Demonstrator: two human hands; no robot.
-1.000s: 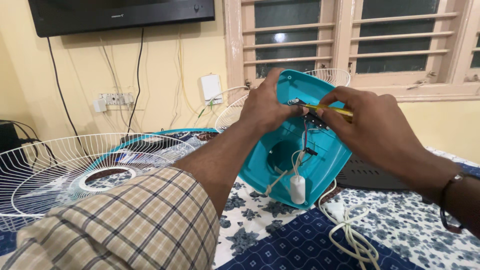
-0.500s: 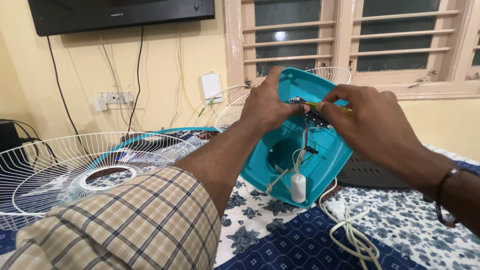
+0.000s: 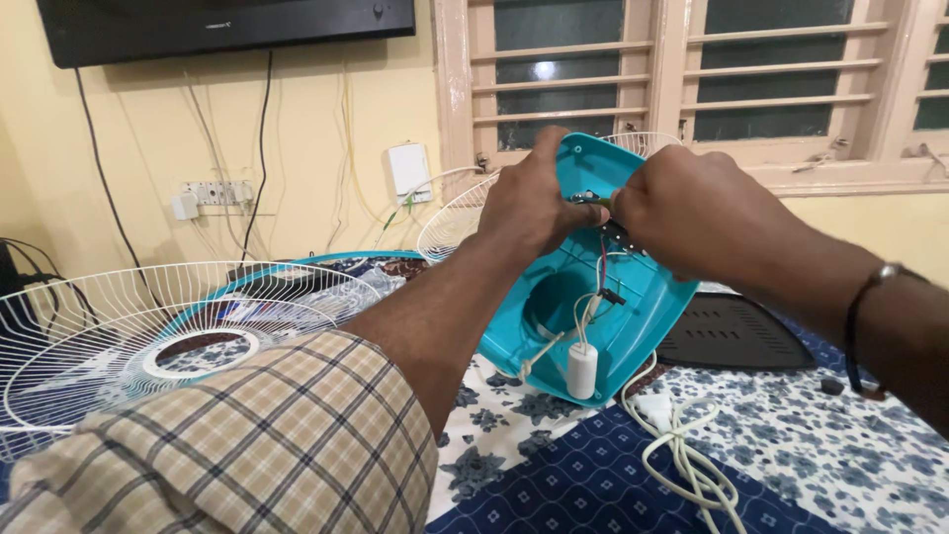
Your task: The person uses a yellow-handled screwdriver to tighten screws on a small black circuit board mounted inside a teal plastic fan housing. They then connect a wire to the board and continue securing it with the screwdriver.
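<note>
Both hands meet on the tilted teal fan housing (image 3: 593,326): left hand (image 3: 529,208) grips its 12 o'clock rim, right hand (image 3: 692,213) works at its wiring.

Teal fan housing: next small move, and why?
Probably keep the left hand bracing the teal housing while the right hand works the small part at the wiring near the top rim; the white capacitor dangles loose, so avoid tilting.

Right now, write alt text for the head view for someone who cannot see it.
Two bare hands, left hand and right hand, hold up a teal plastic fan housing over a blue floral cloth, fingers meeting at its small wired parts. A white capacitor dangles from it; a white wire fan guard lies left.
</note>
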